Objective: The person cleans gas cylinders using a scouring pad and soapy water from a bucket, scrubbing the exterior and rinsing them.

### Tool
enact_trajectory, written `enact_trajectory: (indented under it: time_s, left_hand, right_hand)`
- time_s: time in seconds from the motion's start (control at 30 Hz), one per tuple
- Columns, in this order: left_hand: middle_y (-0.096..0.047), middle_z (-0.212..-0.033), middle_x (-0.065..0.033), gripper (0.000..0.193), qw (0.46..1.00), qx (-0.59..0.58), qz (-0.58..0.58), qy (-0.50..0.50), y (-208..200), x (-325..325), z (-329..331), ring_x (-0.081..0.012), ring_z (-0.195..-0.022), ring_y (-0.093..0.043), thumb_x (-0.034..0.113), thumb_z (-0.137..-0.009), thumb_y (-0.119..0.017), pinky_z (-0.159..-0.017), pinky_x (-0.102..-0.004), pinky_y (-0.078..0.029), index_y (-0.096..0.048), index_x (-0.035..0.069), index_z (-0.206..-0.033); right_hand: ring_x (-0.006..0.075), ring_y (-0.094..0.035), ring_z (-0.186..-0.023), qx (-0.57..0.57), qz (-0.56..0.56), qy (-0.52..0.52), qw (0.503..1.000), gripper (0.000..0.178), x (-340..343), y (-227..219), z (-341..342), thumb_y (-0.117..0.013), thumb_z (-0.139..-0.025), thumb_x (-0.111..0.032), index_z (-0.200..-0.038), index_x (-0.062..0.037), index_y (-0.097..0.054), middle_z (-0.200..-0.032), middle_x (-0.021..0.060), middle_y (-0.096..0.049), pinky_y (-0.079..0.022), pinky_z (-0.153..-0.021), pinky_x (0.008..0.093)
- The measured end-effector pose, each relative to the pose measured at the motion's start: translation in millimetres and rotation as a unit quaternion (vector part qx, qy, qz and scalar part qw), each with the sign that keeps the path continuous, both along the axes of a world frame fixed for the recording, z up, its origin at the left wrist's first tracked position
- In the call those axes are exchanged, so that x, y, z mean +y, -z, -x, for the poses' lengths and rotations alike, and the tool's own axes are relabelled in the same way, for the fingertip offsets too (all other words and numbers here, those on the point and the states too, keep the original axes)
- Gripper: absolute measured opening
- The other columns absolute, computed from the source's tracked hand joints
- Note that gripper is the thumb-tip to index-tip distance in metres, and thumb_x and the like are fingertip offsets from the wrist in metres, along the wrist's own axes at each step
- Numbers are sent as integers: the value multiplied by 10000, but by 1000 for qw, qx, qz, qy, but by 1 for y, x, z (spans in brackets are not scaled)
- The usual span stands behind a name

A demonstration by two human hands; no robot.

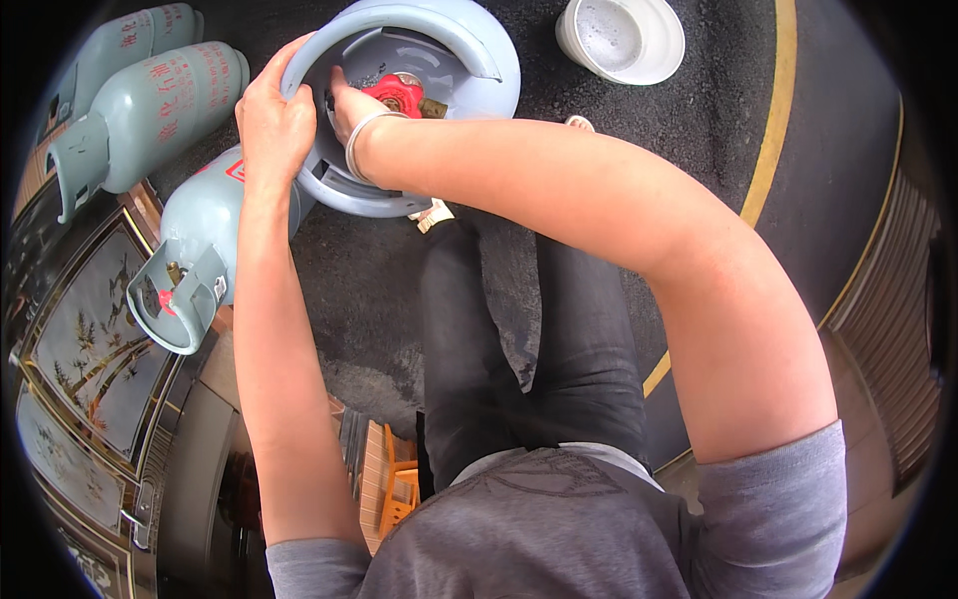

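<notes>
A person in a grey short-sleeved T-shirt (559, 519) with a faint darker print across the chest, black trousers (529, 339) and light-coloured footwear (435, 215), with a thin silver bangle (361, 135) circling the wrist of the right hand (349, 100).

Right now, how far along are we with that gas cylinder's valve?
Done: the gas cylinder stands upright on the asphalt. In hand: the left hand grips its collar ring, and the right hand is on the red valve wheel. Left: whether the valve is turned fully cannot be told; nothing is attached to it.
</notes>
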State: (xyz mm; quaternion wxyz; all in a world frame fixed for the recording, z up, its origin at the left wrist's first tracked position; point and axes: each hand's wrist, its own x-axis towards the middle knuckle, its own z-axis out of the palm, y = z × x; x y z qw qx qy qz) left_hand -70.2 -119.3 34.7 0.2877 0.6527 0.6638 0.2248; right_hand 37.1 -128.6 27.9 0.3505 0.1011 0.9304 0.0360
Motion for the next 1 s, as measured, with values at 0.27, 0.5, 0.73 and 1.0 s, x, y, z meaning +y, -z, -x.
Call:
enact_trajectory:
  time_s: [0.27,0.5,0.73,1.0]
  left_hand:
    - [-705,-919,-135,374,998,34,1,-54,8,44,38,-334,-924,-672,450,-903,-576,-800,-415,-511,-628,197,-1174]
    - [-695,-874,-164,433,984,75,41,-157,1,15,4,-371,-856,-672,479,-885,-610,-745,-446,-517,-646,79,-1046]
    - [-690,-890,-163,336,986,81,1,-145,0,23,15,-368,-836,-669,383,-890,-642,-701,-445,-512,-625,69,-1007]
    - [-685,-885,-186,289,986,40,16,-160,0,27,12,-365,-825,-669,311,-896,-653,-702,-424,-506,-622,61,-1038]
  right_hand:
    - [544,-599,-981,-120,-11,181,976,554,53,-9,62,-656,-793,-412,-1255,-109,-612,-1148,234,-636,-383,-912,666]
    - [574,-564,-1050,-73,54,284,954,575,55,38,56,-569,-890,-355,-1398,-105,-466,-1351,219,-518,-289,-1027,640]
    - [540,-550,-1090,26,104,195,975,491,50,14,59,-520,-889,-278,-1274,22,-569,-1240,293,-570,-338,-1019,617]
    - [572,-501,-1152,-47,142,387,910,623,75,12,64,-527,-907,-304,-1421,19,-385,-1376,286,-461,-191,-1073,653]
